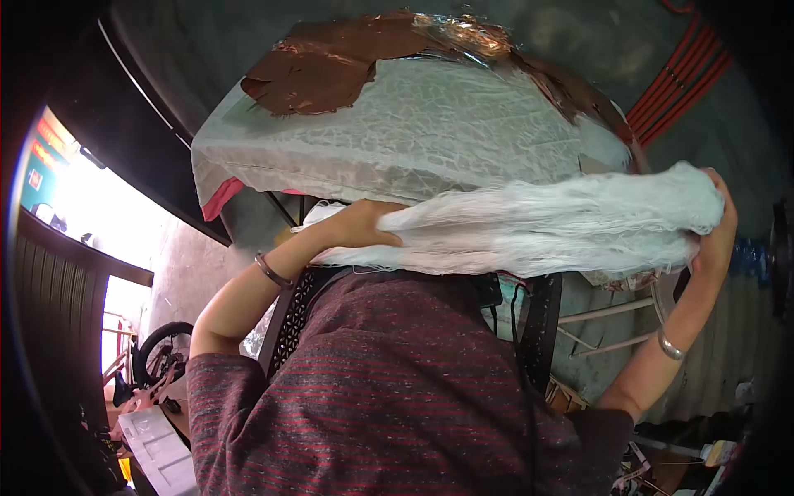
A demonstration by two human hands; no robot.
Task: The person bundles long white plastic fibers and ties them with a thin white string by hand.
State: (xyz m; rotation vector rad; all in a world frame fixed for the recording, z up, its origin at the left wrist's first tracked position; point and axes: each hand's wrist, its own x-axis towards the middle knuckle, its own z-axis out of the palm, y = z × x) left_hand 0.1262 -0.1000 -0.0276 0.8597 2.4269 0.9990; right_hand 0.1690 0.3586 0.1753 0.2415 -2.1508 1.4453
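Observation:
A thick hank of white yarn [546,227] stretches sideways across my lap, with fine loose strands along its lower edge. My left hand [368,225] grips it near its left end, thumb in front, the other fingers partly covered by yarn. At the rounded right end, my right hand [718,223] is wrapped around the outside of the hank, most of its fingers hidden behind the yarn. Between my hands the strands run fairly straight and bunch thicker toward the right.
Just beyond the yarn stands a table with a pale patterned cover [463,124]. Torn brown sheeting [331,62] lies along its far edge. Red bars [682,78] are at the upper right. A bicycle wheel [161,351] and a white box-like object [157,446] are at lower left.

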